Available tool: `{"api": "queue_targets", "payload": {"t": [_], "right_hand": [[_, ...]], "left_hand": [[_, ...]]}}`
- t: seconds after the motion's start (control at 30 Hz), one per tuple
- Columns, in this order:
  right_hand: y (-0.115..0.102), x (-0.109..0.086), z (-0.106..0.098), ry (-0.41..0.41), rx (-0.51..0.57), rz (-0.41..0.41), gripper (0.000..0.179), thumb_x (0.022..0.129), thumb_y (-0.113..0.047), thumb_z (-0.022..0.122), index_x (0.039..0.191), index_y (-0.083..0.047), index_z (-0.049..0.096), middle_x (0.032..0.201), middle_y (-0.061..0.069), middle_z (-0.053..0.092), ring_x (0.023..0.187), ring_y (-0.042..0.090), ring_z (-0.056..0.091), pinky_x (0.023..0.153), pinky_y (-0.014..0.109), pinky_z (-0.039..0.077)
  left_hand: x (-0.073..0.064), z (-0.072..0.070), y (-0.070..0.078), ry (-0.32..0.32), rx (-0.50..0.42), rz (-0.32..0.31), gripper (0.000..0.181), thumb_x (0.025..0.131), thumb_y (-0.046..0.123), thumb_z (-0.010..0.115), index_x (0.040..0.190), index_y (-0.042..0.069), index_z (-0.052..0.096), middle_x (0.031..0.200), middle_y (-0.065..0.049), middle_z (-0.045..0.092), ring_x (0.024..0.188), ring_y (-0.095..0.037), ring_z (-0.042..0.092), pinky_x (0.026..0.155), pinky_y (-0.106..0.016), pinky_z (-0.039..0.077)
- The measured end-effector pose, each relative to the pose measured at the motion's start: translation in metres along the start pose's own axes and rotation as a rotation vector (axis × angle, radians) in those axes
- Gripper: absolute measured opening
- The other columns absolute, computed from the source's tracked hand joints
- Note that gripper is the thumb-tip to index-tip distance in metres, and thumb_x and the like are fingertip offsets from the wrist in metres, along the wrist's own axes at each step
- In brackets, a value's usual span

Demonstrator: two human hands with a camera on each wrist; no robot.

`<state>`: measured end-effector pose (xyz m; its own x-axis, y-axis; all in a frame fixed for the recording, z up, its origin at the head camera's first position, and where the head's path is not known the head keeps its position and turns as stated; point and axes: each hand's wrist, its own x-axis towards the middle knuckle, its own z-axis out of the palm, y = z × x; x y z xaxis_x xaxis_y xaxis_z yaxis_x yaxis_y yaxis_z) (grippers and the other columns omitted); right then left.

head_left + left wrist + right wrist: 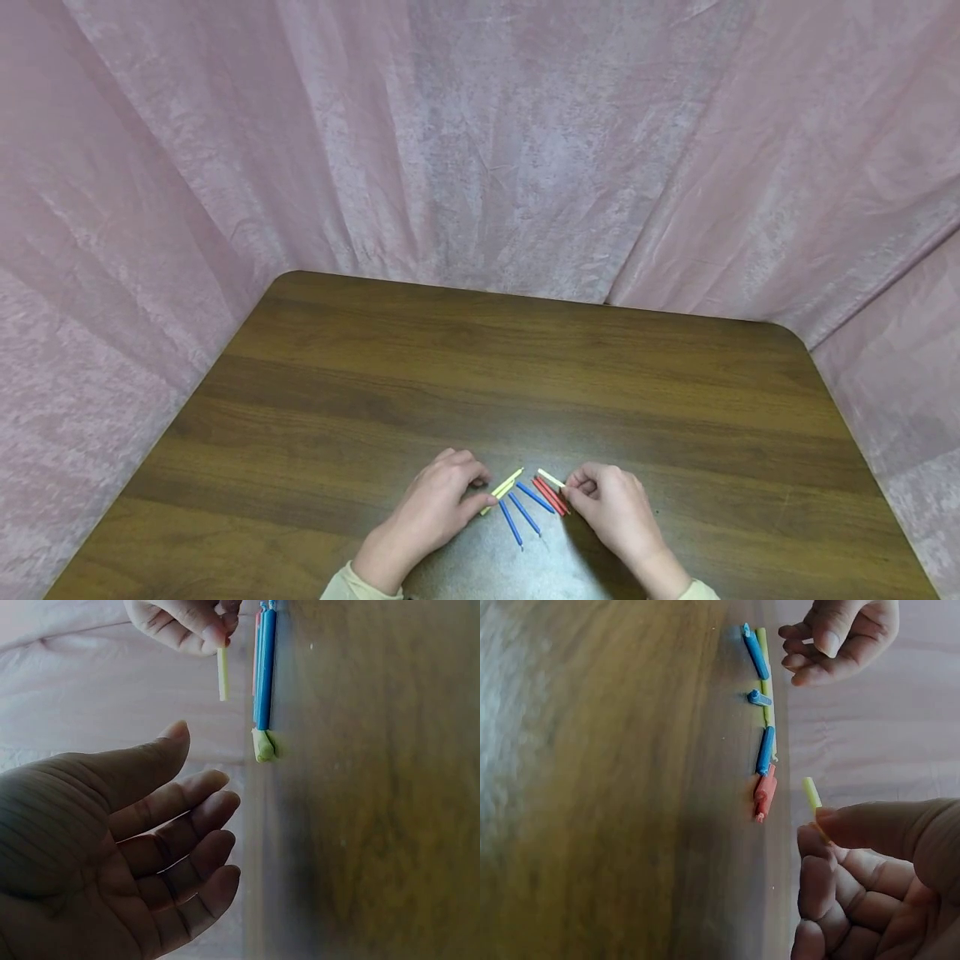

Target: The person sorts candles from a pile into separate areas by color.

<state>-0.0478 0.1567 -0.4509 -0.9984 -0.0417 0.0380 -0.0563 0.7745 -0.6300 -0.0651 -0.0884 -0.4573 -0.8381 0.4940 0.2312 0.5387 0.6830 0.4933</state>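
Pink crushed-velvet curtains round the far side and flanks of a dark wood-grain bench. Both hands low over it, facing each other, thin wicked candles between them.

Right hand: thumb and index finger pinching one pale yellow candle near its end; other fingers curled in. Candle sits off the bench, free end out past the fingertips, angled toward the left hand and away from the person. Seen from the head, it lies just past the red candles.

Left hand: fingers loosely bent and spread, thumb well off them, has hold of nothing. Head view puts its thumb tip over the near end of the yellow candles; both wrist views show a gap, so reads as just beside, apart.

Loose candles, left hand to right: two yellow, side by side, slanting away from the left thumb; three blue candles fanned out in the middle, their outer ends toward the person; red candles bunched just beside the right fingertips. Exact red count: can't tell, they overlap.

Pale sleeves at both wrists.
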Motion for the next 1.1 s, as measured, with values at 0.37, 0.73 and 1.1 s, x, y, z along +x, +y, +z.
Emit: {"api": "queue_targets", "payload": {"t": [0.37,0.73,1.1], "right_hand": [[0.006,0.007,0.000,-0.031,0.204,0.068,0.014,0.080,-0.004,0.075,0.076,-0.015,0.068,0.068,-0.010,0.061,0.060,0.002,0.055,0.060,0.022,0.046],[0.012,0.014,-0.001,-0.046,0.278,0.061,0.009,0.081,-0.002,0.074,0.079,-0.010,0.070,0.070,-0.005,0.063,0.063,0.005,0.055,0.061,0.022,0.046],[0.012,0.017,-0.001,-0.049,0.301,0.062,0.008,0.082,-0.002,0.074,0.080,-0.010,0.070,0.070,-0.002,0.064,0.061,0.004,0.054,0.059,0.021,0.045]], "left_hand": [[0.000,0.002,-0.001,0.008,-0.004,-0.002,0.020,0.079,0.026,0.080,0.089,0.011,0.072,0.085,0.006,0.063,0.082,-0.010,0.055,0.074,-0.028,0.048],[-0.001,0.002,-0.002,-0.010,-0.019,-0.024,0.019,0.080,0.027,0.079,0.090,0.012,0.072,0.086,0.007,0.063,0.083,-0.010,0.055,0.075,-0.028,0.048],[-0.001,0.001,0.000,0.006,-0.029,-0.015,0.019,0.080,0.025,0.079,0.090,0.011,0.072,0.086,0.006,0.064,0.083,-0.011,0.056,0.074,-0.028,0.048]]}}
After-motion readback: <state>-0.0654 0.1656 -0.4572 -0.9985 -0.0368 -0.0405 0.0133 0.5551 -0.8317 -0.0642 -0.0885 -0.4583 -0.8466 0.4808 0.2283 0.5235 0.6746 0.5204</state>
